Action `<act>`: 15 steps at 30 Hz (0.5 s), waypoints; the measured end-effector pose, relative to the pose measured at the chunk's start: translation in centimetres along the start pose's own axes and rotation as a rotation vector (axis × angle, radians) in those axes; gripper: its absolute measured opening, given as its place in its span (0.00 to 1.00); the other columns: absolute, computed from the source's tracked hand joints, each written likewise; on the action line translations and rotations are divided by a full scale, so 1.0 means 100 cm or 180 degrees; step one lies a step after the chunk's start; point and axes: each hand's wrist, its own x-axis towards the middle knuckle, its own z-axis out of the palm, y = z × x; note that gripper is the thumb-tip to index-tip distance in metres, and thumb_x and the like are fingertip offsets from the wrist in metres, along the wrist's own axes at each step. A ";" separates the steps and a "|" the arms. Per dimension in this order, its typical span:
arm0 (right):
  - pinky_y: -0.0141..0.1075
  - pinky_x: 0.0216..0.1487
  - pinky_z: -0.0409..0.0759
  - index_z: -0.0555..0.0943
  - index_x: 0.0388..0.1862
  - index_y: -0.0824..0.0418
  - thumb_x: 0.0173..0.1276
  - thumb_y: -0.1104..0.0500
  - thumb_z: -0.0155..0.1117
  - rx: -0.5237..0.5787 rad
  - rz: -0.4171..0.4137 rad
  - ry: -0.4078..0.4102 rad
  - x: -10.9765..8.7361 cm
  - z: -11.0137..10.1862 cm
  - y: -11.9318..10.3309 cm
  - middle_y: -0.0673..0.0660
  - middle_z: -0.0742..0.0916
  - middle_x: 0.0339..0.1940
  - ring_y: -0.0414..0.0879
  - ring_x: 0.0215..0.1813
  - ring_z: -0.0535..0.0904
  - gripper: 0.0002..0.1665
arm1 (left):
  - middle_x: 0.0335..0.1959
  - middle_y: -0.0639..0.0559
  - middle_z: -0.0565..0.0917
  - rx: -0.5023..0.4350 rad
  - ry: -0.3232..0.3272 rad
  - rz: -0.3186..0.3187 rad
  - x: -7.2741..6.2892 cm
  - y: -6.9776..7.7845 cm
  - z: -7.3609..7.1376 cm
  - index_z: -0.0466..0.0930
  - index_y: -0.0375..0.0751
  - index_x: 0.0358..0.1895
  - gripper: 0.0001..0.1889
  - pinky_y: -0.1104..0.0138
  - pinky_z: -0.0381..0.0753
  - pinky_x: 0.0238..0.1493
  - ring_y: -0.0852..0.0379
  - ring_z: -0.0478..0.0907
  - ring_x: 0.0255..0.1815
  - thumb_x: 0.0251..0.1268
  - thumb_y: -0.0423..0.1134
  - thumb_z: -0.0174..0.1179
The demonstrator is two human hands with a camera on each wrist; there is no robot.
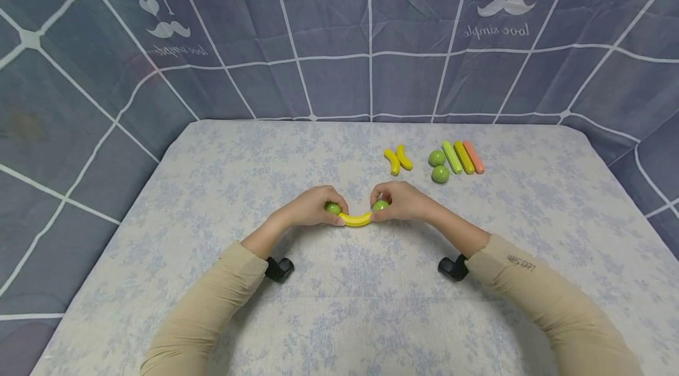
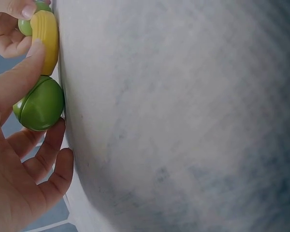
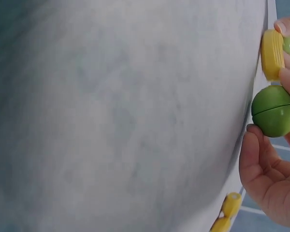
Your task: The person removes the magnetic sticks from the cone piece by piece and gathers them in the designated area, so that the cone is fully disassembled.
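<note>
A yellow toy banana (image 1: 355,220) lies on the cloth with its ends curving up towards two green balls. My left hand (image 1: 319,205) grips one green ball (image 2: 41,104), which has a seam round it, and its thumb touches the banana's left end. At the other end my right hand (image 1: 401,201) holds a second seamed green ball (image 3: 274,111), with the thumb on the banana. The fingertips of both hands are close to the table surface. Each ball is partly covered by fingers in the head view.
Right of centre, farther back, lie two toy bananas (image 1: 398,160). Beside them are two more green balls (image 1: 440,174) and three sticks: light green (image 1: 452,157), yellow (image 1: 464,157) and orange (image 1: 474,157). A grey checked curtain (image 1: 339,34) hangs behind the cloth-covered table (image 1: 350,317).
</note>
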 end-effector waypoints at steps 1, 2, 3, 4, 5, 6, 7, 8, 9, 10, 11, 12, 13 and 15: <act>0.32 0.25 0.64 0.80 0.35 0.58 0.54 0.57 0.72 -0.0001 0.0001 0.0019 -0.001 -0.001 0.001 0.52 0.76 0.24 0.42 0.24 0.65 0.13 | 0.34 0.54 0.78 -0.0009 0.0001 -0.0006 0.000 0.000 0.000 0.85 0.44 0.36 0.07 0.68 0.67 0.36 0.58 0.68 0.33 0.52 0.36 0.68; 0.32 0.25 0.65 0.80 0.36 0.59 0.54 0.57 0.72 0.0008 0.0007 0.0040 -0.002 -0.003 0.003 0.53 0.76 0.25 0.43 0.25 0.66 0.13 | 0.34 0.54 0.78 -0.0017 0.0003 0.0001 0.000 0.000 0.000 0.85 0.44 0.36 0.07 0.68 0.68 0.36 0.58 0.68 0.33 0.52 0.36 0.69; 0.33 0.25 0.65 0.80 0.36 0.59 0.54 0.57 0.72 0.0016 0.0019 0.0064 -0.003 -0.005 0.004 0.53 0.76 0.26 0.43 0.25 0.66 0.13 | 0.34 0.54 0.78 -0.0021 0.0006 0.0005 0.000 0.000 0.000 0.84 0.44 0.35 0.07 0.68 0.68 0.36 0.58 0.68 0.33 0.52 0.36 0.69; 0.33 0.26 0.66 0.79 0.37 0.59 0.54 0.57 0.72 0.0004 0.0019 0.0091 -0.005 -0.007 0.006 0.54 0.76 0.28 0.44 0.27 0.67 0.13 | 0.34 0.54 0.78 -0.0026 0.0006 0.0010 0.000 0.000 0.000 0.84 0.44 0.35 0.07 0.68 0.68 0.35 0.58 0.68 0.33 0.52 0.36 0.69; 0.34 0.27 0.67 0.79 0.38 0.59 0.55 0.58 0.72 -0.0007 0.0017 0.0116 -0.006 -0.009 0.008 0.54 0.77 0.29 0.45 0.28 0.68 0.13 | 0.34 0.54 0.78 -0.0031 0.0005 0.0013 0.000 0.000 0.000 0.84 0.44 0.35 0.07 0.68 0.68 0.35 0.58 0.68 0.33 0.52 0.35 0.69; 0.34 0.28 0.68 0.79 0.38 0.59 0.55 0.58 0.71 -0.0005 0.0033 0.0136 -0.007 -0.011 0.010 0.55 0.77 0.31 0.45 0.30 0.69 0.14 | 0.35 0.54 0.78 -0.0037 0.0004 0.0015 -0.001 0.001 0.000 0.84 0.44 0.36 0.07 0.68 0.68 0.35 0.58 0.67 0.33 0.52 0.35 0.69; 0.35 0.29 0.69 0.79 0.39 0.60 0.55 0.58 0.71 0.0007 0.0043 0.0150 -0.009 -0.013 0.013 0.56 0.77 0.32 0.46 0.31 0.70 0.14 | 0.35 0.54 0.78 -0.0041 0.0002 0.0011 -0.001 0.001 0.000 0.84 0.44 0.36 0.07 0.68 0.68 0.35 0.58 0.67 0.33 0.51 0.35 0.69; 0.35 0.30 0.70 0.79 0.40 0.60 0.56 0.59 0.71 0.0022 0.0055 0.0165 -0.010 -0.016 0.015 0.57 0.78 0.34 0.47 0.32 0.71 0.14 | 0.35 0.53 0.78 -0.0047 -0.0004 0.0011 -0.001 0.001 -0.001 0.84 0.44 0.36 0.07 0.68 0.68 0.36 0.58 0.67 0.34 0.51 0.35 0.69; 0.36 0.30 0.71 0.79 0.40 0.61 0.56 0.59 0.70 0.0031 0.0066 0.0176 -0.012 -0.018 0.018 0.58 0.78 0.36 0.48 0.34 0.71 0.14 | 0.35 0.53 0.78 -0.0053 -0.0014 0.0012 -0.001 0.001 -0.001 0.84 0.44 0.36 0.07 0.68 0.68 0.36 0.58 0.67 0.34 0.51 0.35 0.69; 0.36 0.31 0.71 0.79 0.41 0.61 0.57 0.59 0.70 0.0047 0.0085 0.0190 -0.014 -0.020 0.020 0.58 0.78 0.37 0.49 0.35 0.71 0.14 | 0.35 0.53 0.78 -0.0061 -0.0024 0.0016 -0.001 0.001 -0.001 0.84 0.44 0.36 0.08 0.67 0.67 0.36 0.58 0.67 0.34 0.51 0.34 0.69; 0.36 0.31 0.71 0.79 0.41 0.62 0.57 0.59 0.69 0.0082 0.0109 0.0199 -0.015 -0.021 0.024 0.59 0.78 0.38 0.49 0.35 0.71 0.14 | 0.36 0.53 0.78 -0.0068 -0.0032 0.0022 -0.001 0.001 -0.001 0.84 0.44 0.36 0.08 0.67 0.67 0.36 0.58 0.67 0.34 0.51 0.34 0.69; 0.36 0.31 0.71 0.79 0.41 0.62 0.58 0.59 0.69 0.0121 0.0129 0.0210 -0.017 -0.023 0.026 0.59 0.77 0.39 0.49 0.36 0.71 0.14 | 0.36 0.53 0.78 -0.0072 -0.0041 0.0030 -0.001 0.002 -0.001 0.84 0.44 0.36 0.08 0.67 0.67 0.37 0.58 0.67 0.34 0.51 0.34 0.69; 0.36 0.31 0.71 0.79 0.42 0.63 0.58 0.59 0.69 0.0151 0.0150 0.0220 -0.019 -0.025 0.029 0.60 0.77 0.39 0.49 0.36 0.71 0.14 | 0.36 0.53 0.78 -0.0073 -0.0048 0.0041 -0.001 0.001 -0.001 0.84 0.44 0.36 0.08 0.67 0.67 0.37 0.58 0.67 0.34 0.51 0.34 0.69; 0.36 0.32 0.72 0.79 0.43 0.63 0.59 0.59 0.68 0.0176 0.0200 0.0255 -0.022 -0.028 0.035 0.60 0.77 0.40 0.49 0.35 0.71 0.15 | 0.37 0.53 0.78 -0.0069 -0.0059 0.0067 -0.001 0.001 -0.001 0.84 0.44 0.36 0.08 0.67 0.68 0.37 0.58 0.67 0.35 0.51 0.34 0.69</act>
